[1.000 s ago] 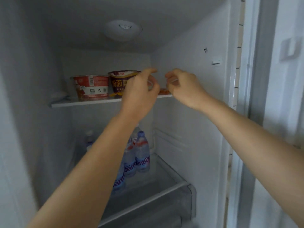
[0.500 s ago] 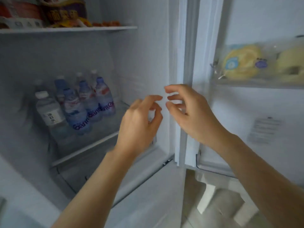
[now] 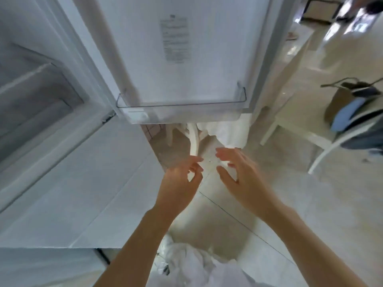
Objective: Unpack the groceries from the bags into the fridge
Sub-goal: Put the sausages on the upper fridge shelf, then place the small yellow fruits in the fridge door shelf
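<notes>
Both hands free, left hand (image 3: 182, 179) & right hand (image 3: 240, 172) w/ fingers loose, apart, over floor; fridge door (image 3: 186, 59) open, its bin (image 3: 182, 112) looks bare; white bag (image 3: 186, 264) below, prob. more to unpack.

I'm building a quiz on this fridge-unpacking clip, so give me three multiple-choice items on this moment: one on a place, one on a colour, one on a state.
1. Where is the white plastic bag?
A. on the floor below the arms
B. in the door bin
C. on the chair

2. What colour is the cloth on the chair at right?
A. red
B. light blue
C. green

3. What do the left hand and right hand hold?
A. a bottle each
B. one cup together
C. nothing

Answers: 1 A, the bag lies crumpled at the bottom edge; 2 B, a blue fold shows beside a brown bag; 3 C, fingers are spread and loose over the floor.
</notes>
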`<state>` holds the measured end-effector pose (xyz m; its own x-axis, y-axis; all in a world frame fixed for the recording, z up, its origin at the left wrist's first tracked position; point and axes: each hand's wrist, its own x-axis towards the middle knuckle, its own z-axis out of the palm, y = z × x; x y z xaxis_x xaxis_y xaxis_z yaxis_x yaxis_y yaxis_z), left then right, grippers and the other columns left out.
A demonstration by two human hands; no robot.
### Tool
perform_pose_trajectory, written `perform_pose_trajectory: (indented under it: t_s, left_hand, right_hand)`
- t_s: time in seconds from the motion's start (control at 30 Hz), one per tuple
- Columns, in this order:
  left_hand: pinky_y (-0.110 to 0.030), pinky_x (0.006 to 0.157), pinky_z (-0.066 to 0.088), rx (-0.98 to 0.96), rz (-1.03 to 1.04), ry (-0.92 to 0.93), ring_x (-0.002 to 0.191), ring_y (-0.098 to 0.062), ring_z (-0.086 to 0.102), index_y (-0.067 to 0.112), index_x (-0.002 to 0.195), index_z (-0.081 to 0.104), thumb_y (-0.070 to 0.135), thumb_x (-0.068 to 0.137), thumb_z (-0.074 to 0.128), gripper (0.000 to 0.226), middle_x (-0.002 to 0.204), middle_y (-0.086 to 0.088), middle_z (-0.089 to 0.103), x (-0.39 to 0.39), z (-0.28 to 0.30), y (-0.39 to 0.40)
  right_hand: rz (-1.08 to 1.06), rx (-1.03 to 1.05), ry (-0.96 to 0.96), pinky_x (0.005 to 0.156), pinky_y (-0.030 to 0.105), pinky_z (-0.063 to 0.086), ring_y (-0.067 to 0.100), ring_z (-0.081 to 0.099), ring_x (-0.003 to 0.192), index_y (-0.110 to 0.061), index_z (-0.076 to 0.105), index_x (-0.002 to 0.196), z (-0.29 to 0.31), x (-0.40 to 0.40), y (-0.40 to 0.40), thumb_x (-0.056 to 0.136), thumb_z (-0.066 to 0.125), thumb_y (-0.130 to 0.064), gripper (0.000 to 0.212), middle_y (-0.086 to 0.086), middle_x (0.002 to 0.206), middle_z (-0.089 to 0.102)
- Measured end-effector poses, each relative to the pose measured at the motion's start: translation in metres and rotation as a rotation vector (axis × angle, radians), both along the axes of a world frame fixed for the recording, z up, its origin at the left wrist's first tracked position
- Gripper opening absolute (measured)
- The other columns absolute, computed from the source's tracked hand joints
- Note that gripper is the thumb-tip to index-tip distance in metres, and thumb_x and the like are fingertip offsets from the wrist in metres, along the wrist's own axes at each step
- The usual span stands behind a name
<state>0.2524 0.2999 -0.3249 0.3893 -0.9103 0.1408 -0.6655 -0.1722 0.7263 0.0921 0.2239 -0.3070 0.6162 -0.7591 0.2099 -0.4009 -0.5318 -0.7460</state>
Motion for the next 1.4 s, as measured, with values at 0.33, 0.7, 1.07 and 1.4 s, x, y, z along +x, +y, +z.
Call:
perform_pose_trajectory:
  t_s: [0.33,0.7,1.07,1.4]
  left_hand:
    - [-0.026,0.079,0.054,0.304,-0.38,0.09,0.078,0.001,0.062,0.026,0.106,0.067,0.02,0.09,0.059,0.019,0.083,0.013,0.069,-0.138,-0.063,-0.046]
    - [-0.031,0.077,0.055,0.392,-0.388,0.154,0.079,-0.006,0.065,0.022,0.106,0.067,0.017,0.09,0.057,0.02,0.083,0.01,0.07,-0.176,-0.081,-0.223]
    - [-0.029,0.076,0.054,0.352,-0.28,0.088,0.076,-0.006,0.062,0.02,0.108,0.066,0.016,0.091,0.056,0.02,0.087,0.01,0.068,-0.181,-0.078,-0.407]
    - [-0.02,0.074,0.048,0.381,-0.04,0.169,0.083,-0.006,0.062,0.021,0.116,0.062,0.018,0.092,0.055,0.025,0.092,0.009,0.068,-0.176,-0.09,-0.531]
  right_hand:
    - [-0.343,0.24,0.129,0.092,0.032,0.051,0.005,0.059,0.102,-0.019,0.053,0.127,-0.071,-0.162,-0.009,0.092,0.058,-0.018,0.034,-0.011,0.108,0.061]
    - [-0.444,0.342,0.229,0.089,0.035,0.051,0.011,0.061,0.097,-0.017,0.055,0.124,-0.1,-0.225,-0.163,0.093,0.056,-0.02,0.031,-0.007,0.103,0.063]
    - [-0.371,0.231,0.287,0.085,0.021,0.046,0.009,0.06,0.09,-0.01,0.055,0.124,-0.075,-0.24,-0.385,0.093,0.056,-0.014,0.031,-0.005,0.097,0.061]
    - [-0.175,0.262,0.279,0.084,0.034,0.051,0.017,0.062,0.086,-0.007,0.058,0.119,-0.079,-0.217,-0.567,0.092,0.057,-0.008,0.027,-0.003,0.092,0.062]
